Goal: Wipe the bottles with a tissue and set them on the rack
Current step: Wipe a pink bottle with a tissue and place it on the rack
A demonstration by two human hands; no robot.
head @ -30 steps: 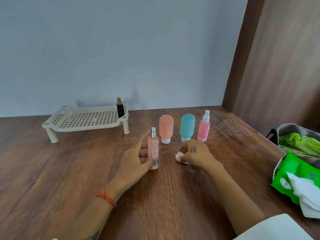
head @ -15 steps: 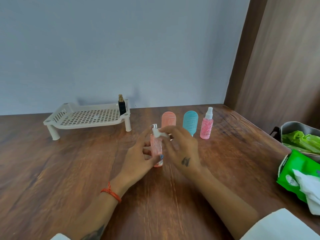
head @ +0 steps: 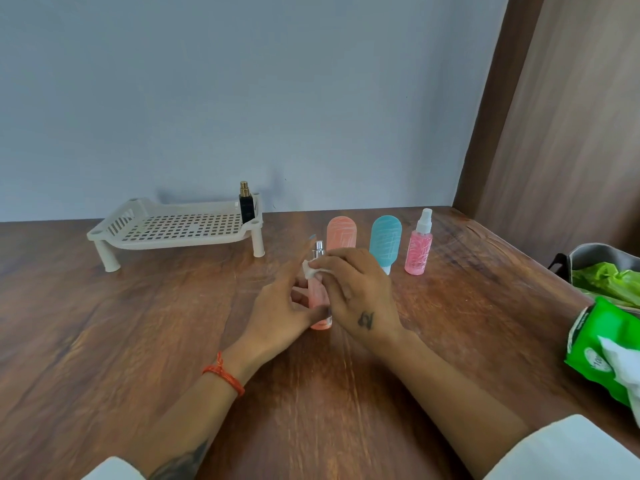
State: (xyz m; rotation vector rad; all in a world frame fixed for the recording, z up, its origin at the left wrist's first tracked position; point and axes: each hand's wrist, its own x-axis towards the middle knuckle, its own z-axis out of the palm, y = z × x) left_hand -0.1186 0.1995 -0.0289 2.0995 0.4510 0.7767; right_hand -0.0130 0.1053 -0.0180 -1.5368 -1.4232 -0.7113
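Wiping the peach spray bottle (head: 318, 292)

Left hand (head: 280, 306) steadies it upright, thumb curled round its base; right hand (head: 356, 292) pinches a tissue (head: 313, 268) against its neck.

Left hand (head: 277, 313) low over the surface, thumb and lower fingers curled round the base of the bottle (head: 318, 296), index finger straight. Right hand (head: 356, 299) back-up, fingertips pinching the tissue (head: 313, 269) against the bottle's neck. Forearms converge from below.

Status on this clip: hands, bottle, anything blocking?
Left hand steadies pink spray bottle upright on table. Right hand pinches tissue against its neck. One black bottle racked; path to rack open.
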